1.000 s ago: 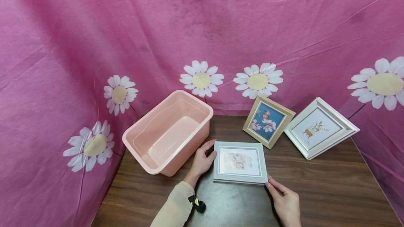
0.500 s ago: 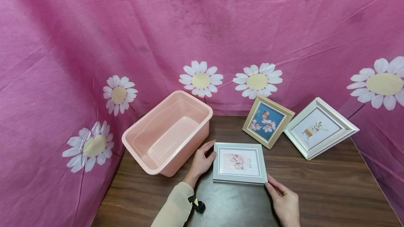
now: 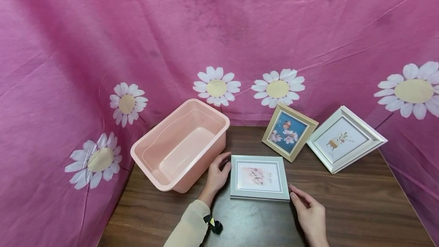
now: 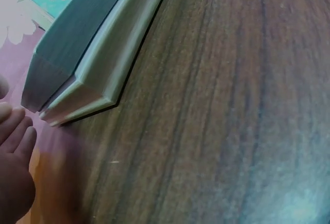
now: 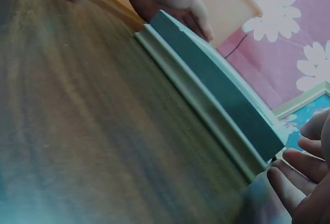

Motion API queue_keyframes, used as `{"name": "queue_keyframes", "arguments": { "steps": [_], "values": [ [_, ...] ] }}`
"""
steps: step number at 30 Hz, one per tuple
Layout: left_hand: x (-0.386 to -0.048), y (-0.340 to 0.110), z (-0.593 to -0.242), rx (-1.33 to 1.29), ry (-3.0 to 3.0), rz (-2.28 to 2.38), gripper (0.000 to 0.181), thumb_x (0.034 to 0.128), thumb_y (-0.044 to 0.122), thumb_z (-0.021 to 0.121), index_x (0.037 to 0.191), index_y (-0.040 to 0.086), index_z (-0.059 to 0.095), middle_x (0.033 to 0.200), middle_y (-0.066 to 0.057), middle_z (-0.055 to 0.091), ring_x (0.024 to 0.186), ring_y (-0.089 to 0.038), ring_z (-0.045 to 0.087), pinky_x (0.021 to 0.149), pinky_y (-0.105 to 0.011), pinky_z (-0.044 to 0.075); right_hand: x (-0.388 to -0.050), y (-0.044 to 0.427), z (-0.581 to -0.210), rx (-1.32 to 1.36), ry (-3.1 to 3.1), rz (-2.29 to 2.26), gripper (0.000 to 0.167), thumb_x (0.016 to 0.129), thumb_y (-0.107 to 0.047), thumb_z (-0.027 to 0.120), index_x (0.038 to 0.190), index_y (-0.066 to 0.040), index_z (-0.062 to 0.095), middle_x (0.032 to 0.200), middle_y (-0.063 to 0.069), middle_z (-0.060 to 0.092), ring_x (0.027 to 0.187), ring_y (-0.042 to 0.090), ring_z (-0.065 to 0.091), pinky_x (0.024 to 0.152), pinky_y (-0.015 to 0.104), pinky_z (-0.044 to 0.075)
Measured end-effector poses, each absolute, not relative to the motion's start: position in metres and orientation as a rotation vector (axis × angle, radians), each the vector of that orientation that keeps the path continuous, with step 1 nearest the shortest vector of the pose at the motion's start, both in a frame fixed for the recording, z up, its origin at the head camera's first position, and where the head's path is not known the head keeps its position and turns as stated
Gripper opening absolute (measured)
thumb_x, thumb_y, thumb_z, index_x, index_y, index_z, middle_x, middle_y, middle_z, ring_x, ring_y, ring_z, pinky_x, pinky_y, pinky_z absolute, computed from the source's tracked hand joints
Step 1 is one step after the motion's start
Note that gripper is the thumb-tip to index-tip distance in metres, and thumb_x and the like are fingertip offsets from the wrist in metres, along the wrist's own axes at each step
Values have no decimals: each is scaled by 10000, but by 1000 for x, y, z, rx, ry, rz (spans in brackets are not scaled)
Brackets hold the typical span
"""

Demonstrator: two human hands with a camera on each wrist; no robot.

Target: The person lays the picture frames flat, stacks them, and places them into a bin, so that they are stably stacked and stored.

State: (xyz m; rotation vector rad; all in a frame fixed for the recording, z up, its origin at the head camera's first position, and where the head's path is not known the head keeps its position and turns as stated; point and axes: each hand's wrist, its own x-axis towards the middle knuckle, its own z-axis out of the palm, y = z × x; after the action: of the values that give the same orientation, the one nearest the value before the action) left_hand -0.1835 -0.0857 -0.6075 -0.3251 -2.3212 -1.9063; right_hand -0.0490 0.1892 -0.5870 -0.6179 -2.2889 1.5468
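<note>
A pale grey-green picture frame (image 3: 260, 195) with a pink blossom print lies flat, face up, on the wooden table. Beneath it sits a second, lighter frame (image 4: 100, 77); only its side shows in the wrist views. My left hand (image 3: 217, 174) is at the upper frame's left edge, fingers loosely bent and gripping nothing; whether a fingertip touches is unclear. Close to the near right corner, my right hand (image 3: 310, 214) has thumb and fingers parted, a small gap from the stack. In the right wrist view, its fingers (image 5: 291, 185) hold nothing.
Left of the stack stands a pink plastic tub (image 3: 202, 167), close to my left hand. Behind and to the right, a gold frame (image 3: 269, 132) and a white frame (image 3: 368, 155) stand propped up. A pink flowered cloth (image 3: 219, 29) hangs around the table (image 3: 360, 209).
The upper frame has settled slightly onto the one below. My right hand has let go of its corner and drawn a little away. My left fingers have eased off its edge.
</note>
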Motion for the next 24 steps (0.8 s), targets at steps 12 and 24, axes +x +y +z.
{"name": "queue_keyframes", "arguments": {
  "steps": [12,24],
  "values": [
    [-181,-83,-592,-291,-2296,-1894,323,1008,-57,633,1314,-13,728,1333,-174,740,1269,-369,700,1119,-333,564,-65,197,-572,-488,-2118,1719,187,1003,56,691,1160,130,761,996,-210,792,872,-113,742,775,77,581],
    [-181,-79,-581,-364,-2319,-1878,303,1022,-29,632,1303,12,735,1300,-177,760,1242,-379,719,1085,-339,584,-72,208,-562,-502,-2081,1783,217,1031,22,669,1202,135,742,986,-213,793,888,-27,783,792,129,613]
  ]
}}
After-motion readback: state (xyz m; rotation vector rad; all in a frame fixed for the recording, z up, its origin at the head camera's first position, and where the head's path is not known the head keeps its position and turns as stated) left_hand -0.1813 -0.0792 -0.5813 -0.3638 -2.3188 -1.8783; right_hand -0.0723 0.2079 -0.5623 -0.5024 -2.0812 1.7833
